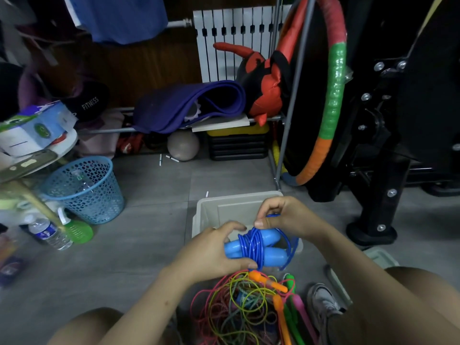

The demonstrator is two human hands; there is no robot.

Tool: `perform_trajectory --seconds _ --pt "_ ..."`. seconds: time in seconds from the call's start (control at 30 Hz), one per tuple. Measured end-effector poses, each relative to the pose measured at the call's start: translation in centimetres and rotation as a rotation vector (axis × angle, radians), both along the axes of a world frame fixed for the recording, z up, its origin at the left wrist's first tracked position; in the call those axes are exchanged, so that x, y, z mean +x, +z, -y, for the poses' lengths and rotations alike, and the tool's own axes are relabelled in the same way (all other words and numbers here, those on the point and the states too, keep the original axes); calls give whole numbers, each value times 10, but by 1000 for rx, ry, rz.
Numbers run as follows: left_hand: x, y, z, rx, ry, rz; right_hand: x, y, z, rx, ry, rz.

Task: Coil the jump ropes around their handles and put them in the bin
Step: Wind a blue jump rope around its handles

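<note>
Tangled ropes [246,307] waited while our left hand [214,252] gripped the blue handles [268,247], right fingers [261,223] pinching cord to tuck next.

Blue mesh wastebasket [84,189] near water bottle [48,232]

Grey tiled floor [154,235]; on it beige bin [206,210]; blue mesh basket [84,190]; tangled ropes [239,307]; water bottle [49,234].

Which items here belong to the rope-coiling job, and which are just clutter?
Job: blue jump rope, gripped by left hand, cord pinched by right hand; grey bin; tangled ropes on the floor.
Clutter: blue mesh basket, water bottle, purple mat, ball, hoop.
</note>
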State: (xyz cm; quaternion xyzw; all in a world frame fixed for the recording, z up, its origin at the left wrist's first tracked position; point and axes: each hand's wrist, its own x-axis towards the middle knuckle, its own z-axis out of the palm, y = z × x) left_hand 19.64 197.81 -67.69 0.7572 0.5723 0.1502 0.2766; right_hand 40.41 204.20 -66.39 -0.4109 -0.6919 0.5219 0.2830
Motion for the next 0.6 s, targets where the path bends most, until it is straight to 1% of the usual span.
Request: perform_trajectory --seconds 0.1,0.2,0.3,0.43,0.5,0.6 --pt "-3 -2 -1 -63 -30 37 0 -2 -1 48 60 134" --pt "-6 0 1 -113 -21 148 1 0 -1 23 69 151" --pt "-9 3 2 -120 -17 258 0 3 0 -62 27 58" --pt "-11 5 4 -153 -43 444 -2 7 9 -297 3 -21" --pt "-12 8 4 -164 -11 490 -2 7 10 -337 17 -58" --pt "-12 13 3 -245 30 631 -5 4 11 -447 -52 -236"
